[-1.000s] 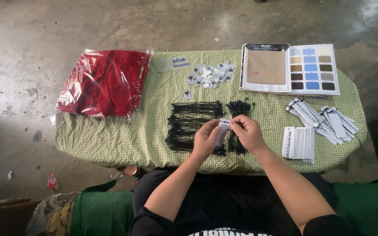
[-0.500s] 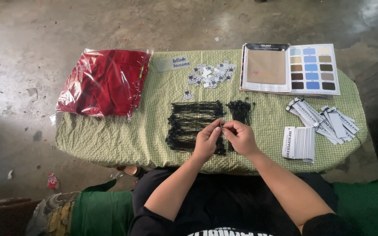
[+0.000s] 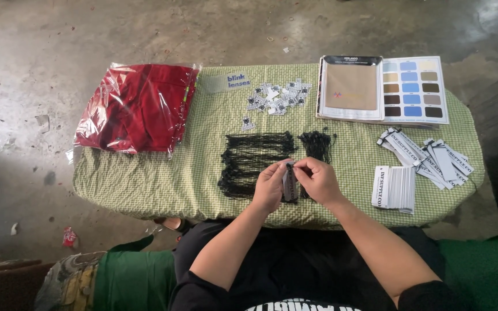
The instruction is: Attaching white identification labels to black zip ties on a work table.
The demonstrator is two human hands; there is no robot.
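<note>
Head view recorded both hands, left hand (image 3: 271,185) and right hand (image 3: 317,179), pinched together on a dark tag (image 3: 290,182) above the table (image 3: 145,178), just beside the black strings (image 3: 252,161).

Left hand (image 3: 271,185) and right hand (image 3: 317,179) sit slightly lower and closer to the body than a second ago, now over the near end of the black string bundle (image 3: 253,162). One second back, a pale tag showed flat and bright between the fingertips. Half a second back, it was nearly hidden, fingertips pinched together. Now the tag (image 3: 289,183) hangs upright between the two hands, dark side toward the camera, its top pinched by the right thumb and forefinger, the left fingers against its edge. Both grips close on it.
</note>
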